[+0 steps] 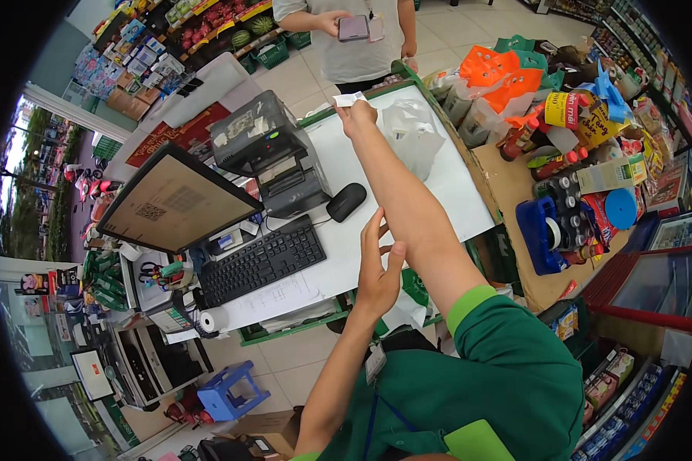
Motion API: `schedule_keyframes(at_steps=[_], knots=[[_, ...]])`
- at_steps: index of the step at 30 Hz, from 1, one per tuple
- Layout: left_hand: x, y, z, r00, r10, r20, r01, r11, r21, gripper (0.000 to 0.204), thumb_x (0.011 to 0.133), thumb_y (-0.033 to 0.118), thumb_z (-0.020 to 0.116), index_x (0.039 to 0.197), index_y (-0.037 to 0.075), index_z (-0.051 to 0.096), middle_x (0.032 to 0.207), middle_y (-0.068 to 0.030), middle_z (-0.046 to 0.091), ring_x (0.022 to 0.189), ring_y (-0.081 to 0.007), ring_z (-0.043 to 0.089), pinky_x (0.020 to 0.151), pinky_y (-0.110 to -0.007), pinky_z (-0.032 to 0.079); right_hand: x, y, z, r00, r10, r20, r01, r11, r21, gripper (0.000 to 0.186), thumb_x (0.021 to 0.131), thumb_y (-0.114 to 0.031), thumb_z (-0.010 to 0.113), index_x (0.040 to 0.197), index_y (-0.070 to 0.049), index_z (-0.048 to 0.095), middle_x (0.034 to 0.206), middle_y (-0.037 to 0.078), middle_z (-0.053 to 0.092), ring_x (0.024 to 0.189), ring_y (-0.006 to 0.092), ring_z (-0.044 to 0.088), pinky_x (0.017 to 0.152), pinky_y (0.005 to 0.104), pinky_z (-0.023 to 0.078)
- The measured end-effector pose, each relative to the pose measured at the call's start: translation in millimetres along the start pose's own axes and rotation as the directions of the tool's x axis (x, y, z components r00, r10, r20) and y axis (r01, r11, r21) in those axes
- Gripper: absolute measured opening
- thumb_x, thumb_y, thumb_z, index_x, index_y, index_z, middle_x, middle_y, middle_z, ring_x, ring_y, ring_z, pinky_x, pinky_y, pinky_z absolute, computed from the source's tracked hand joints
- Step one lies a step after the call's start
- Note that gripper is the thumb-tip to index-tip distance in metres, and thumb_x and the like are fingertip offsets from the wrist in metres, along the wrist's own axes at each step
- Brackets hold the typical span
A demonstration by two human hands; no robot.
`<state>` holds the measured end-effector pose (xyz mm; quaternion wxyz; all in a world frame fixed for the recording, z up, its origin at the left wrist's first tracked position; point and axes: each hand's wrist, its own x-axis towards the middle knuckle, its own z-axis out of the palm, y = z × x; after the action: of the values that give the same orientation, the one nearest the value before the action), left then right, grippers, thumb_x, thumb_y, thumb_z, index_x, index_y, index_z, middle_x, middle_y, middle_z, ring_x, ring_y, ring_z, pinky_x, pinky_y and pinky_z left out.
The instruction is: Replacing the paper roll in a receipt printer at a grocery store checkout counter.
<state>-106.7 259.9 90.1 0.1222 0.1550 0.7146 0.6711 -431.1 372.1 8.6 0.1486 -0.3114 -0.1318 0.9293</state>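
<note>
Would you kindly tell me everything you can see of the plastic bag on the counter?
The plastic bag looks whitish, translucent, thin and crumpled. It rests on the white counter, right of the right forearm, which overlaps its left edge in this view; whether they touch is unclear. Neither the left hand nor the right hand grips it, and its contents, if any, cannot be made out.

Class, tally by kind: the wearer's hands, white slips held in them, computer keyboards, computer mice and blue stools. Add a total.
Left hand and right hand: 2
White slip in the right hand: 1
Keyboard: 1
Mouse: 1
Blue stool: 1
Total: 6
</note>
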Motion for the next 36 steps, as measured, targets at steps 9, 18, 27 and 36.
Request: schedule_keyframes(at_steps=[9,18,27,36], knots=[[2.7,-1.3,3.4,1.000,-0.003,-0.008,0.003,1.000,0.002,0.066,0.101,0.034,0.049,0.153,0.005,0.020,0.149,-0.0144,0.030,0.132,-0.0280,0.040,0.098,-0.038,0.043,-0.2,-2.6,5.8,0.993,-0.058,-0.101,0.058,0.998,-0.006,0.037,0.094,0.003,0.036,0.130,0.011,0.040,0.122,0.027,0.054,0.107,0.0414,0.062,0.089,0.0502,0.058],[3.4,-0.9,3.3,1.000,0.022,-0.016,-0.022,0.999,0.025,0.067,0.101,0.034,0.049,0.154,0.005,0.019,0.149,-0.0154,0.029,0.131,-0.0281,0.040,0.098,-0.039,0.044,1.7,-4.6,9.3,0.990,-0.076,-0.121,0.080,0.996,0.028,0.030,0.092,0.001,0.043,0.120,0.012,0.048,0.118,0.025,0.055,0.099,0.0390,0.064,0.085,0.0493,0.059],[0.7,2.6,1.7,1.000,0.022,-0.011,-0.022,0.999,0.041,0.067,0.101,0.035,0.049,0.154,0.005,0.019,0.149,-0.0155,0.029,0.128,-0.0268,0.041,0.097,-0.037,0.044,1.2,-1.1,7.2,0.986,-0.060,-0.157,0.064,0.998,0.024,0.030,0.092,0.000,0.042,0.120,0.011,0.047,0.117,0.024,0.056,0.097,0.0385,0.065,0.082,0.0473,0.061],[-1.1,0.8,0.1,0.999,0.038,-0.011,-0.037,0.998,0.053,0.065,0.102,0.031,0.049,0.154,0.005,0.020,0.149,-0.0153,0.029,0.128,-0.0267,0.041,0.096,-0.037,0.045,-3.3,0.0,5.5,0.987,-0.095,-0.130,0.097,0.995,0.011,0.028,0.091,0.002,0.039,0.117,0.012,0.047,0.113,0.024,0.058,0.093,0.0383,0.066,0.080,0.0466,0.061]])
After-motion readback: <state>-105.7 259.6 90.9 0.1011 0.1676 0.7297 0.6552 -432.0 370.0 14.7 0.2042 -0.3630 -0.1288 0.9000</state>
